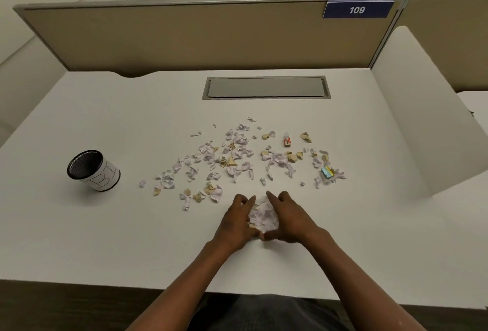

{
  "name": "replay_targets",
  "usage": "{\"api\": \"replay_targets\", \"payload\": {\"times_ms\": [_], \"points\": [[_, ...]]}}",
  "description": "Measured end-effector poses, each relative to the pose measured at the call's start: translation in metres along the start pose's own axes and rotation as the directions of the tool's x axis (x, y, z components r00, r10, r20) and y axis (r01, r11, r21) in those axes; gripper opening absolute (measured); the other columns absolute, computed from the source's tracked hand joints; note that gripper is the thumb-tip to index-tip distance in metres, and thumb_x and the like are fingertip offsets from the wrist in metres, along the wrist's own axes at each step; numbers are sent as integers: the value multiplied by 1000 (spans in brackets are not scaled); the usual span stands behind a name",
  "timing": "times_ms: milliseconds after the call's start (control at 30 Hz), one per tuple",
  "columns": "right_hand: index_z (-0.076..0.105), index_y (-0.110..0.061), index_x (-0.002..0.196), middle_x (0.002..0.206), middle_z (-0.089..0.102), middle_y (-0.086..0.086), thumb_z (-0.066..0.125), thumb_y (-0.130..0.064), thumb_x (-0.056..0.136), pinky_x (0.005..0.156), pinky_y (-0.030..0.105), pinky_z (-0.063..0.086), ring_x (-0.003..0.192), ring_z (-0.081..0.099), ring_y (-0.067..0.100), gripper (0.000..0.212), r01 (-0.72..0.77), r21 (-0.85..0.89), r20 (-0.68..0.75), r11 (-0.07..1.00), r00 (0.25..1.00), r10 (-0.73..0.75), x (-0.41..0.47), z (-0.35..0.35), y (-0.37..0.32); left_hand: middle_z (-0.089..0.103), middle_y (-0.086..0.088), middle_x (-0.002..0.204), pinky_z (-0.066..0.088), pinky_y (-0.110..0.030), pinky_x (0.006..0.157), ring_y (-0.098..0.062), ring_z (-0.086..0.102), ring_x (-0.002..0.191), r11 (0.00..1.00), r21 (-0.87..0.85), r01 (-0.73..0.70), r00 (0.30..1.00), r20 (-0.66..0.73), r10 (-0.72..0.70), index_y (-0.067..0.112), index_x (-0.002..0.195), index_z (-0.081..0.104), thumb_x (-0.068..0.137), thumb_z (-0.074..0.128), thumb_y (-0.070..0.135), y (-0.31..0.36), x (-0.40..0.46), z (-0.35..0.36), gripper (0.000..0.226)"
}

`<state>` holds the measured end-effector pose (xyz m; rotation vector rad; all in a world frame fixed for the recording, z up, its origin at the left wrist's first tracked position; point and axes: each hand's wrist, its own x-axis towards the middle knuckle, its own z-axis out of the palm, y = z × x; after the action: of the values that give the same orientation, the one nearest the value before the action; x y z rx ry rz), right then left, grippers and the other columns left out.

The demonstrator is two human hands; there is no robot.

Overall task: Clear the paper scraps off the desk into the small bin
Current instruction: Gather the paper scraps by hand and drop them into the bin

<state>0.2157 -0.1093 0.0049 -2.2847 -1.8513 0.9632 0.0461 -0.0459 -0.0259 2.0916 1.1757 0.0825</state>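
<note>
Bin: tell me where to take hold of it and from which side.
Grip the bin round its paper-wrapped wall, below the black rim. It stands upright with the mouth open on top, so a side wrap leaves the opening free for scraps. Probably come with the left hand from the near right side, since it stands left of both hands.

hands: our left hand (235, 221) and right hand (287, 221) cup a scrap pile (264, 216);
bin (92, 170): upright, left on the counter (132, 238)

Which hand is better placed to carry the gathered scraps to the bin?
Left. The bin stands on the left hand's side; both hands, the right hand too, cup the pile.
</note>
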Motion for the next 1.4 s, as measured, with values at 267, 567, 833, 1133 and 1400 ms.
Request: {"api": "replay_targets", "payload": {"times_ms": [267,567,833,1133,1400], "points": [[65,-20,121,117,54,3,76,-38,82,83,31,50,94,62,23,45,125,21,-66,992,990,-123,1,5,-18,54,5,99,55,-29,75,-13,61,82,997,-57,-52,993,-113,45,21,105,70,75,82,38,4,-7,2,36],[77,-24,109,103,68,0,70,-18,88,75,23,47,90,64,17,23,178,211,-264,961,957,-119,-6,25,-13,77,8,87,57,-24,72,-2,69,79,975,-215,-51,958,-287,-13,24,94,78,85,76,30,3,-23,9,11],[81,-29,93,84,76,-15,82,-25,79,67,9,50,75,69,-3,15,56,666,-192,744,976,99,5,29,-18,79,11,87,59,-21,78,-3,74,85,739,-660,133,941,-149,-303,26,92,82,71,90,22,-11,-23,-7,23],[79,-16,103,101,78,9,75,-8,85,81,27,58,96,74,25,20,92,947,-52,309,989,-136,26,6,-60,79,-5,101,59,-32,89,-21,74,100,448,-893,39,913,-150,-380,14,105,79,79,82,6,-17,-37,-55,27],[77,-9,106,103,77,14,76,-8,85,81,28,57,94,73,26,21,113,953,-24,279,953,-303,72,-10,-152,79,-6,101,58,-31,88,-22,74,100,388,-916,-97,846,-281,-454,19,100,81,82,78,6,-59,-56,-127,22]]}}
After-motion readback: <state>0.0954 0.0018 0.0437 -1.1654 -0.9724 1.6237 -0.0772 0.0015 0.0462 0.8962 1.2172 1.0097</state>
